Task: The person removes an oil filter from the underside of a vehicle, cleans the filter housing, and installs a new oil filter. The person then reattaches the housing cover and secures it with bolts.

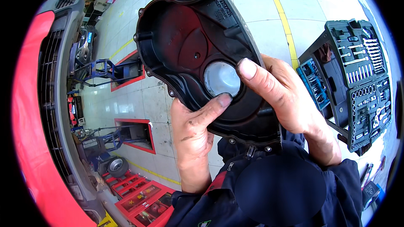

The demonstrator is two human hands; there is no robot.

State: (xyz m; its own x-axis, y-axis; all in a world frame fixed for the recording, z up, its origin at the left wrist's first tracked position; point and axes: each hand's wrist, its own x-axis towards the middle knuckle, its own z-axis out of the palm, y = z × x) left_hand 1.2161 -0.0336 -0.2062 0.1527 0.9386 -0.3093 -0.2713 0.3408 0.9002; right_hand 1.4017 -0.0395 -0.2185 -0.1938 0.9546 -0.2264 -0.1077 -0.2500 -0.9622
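So, head view only: both hands were up close to the camera holding a big black plastic engine cover (198, 54), hollow inner side facing the person, bolt tabs all around its rim. The left hand (191, 136) had its grip closed on the lower edge, thumb (214, 105) lying across the inside and touching the rim of the round hole (221, 78) in the middle, where pale floor showed through. The right hand (286, 96) clamped the right edge, its thumb (248, 69) pressed just beside that same hole from the other side. So neither hand was open, both were wrapped firmly on the cover, which hung in the air above the person's dark blue work jacket (273, 189), nowhere near any desk. My guess was that this was an inspection step, feeling around the hole for wear or grime; whatever came next would probably need a steady two-handed hold, since the piece is wide and awkward. Around it: a red car front (31, 113) with its grey grille on the left, a tiled workshop floor (261, 21) with yellow lines, a red-edged pit (134, 132) with lift gear, and an open socket set case (364, 84) on the right.
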